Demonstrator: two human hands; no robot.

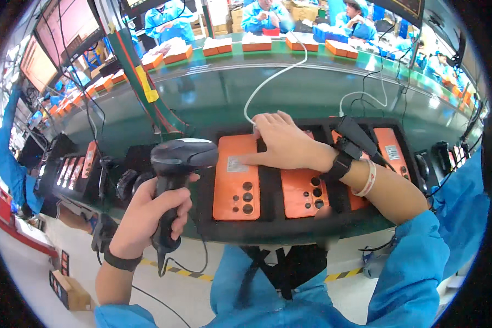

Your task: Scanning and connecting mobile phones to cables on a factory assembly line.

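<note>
A black handheld barcode scanner (167, 156) is wrapped in the fingers of my left hand (157, 212), its head turned right toward the phones. My right hand (290, 143) reaches across the black foam tray (270, 197) to the leftmost orange phone (224, 188). Its fingers close at the phone's top edge, where a white cable (258, 90) ends; the plug itself is hidden. The thumb lies beside the pale label (236, 164) on the phone's back. Another orange phone (296, 199) lies below my right wrist, camera side up, and more sit farther right, partly covered by my forearm.
A black device (356, 136) with a cord sits near my right wrist. Behind the tray runs a green conveyor (213, 98), with orange boxes (257, 42) and people in blue beyond. A green post (139, 76) rises left of centre. Another tray (71, 169) stands at left.
</note>
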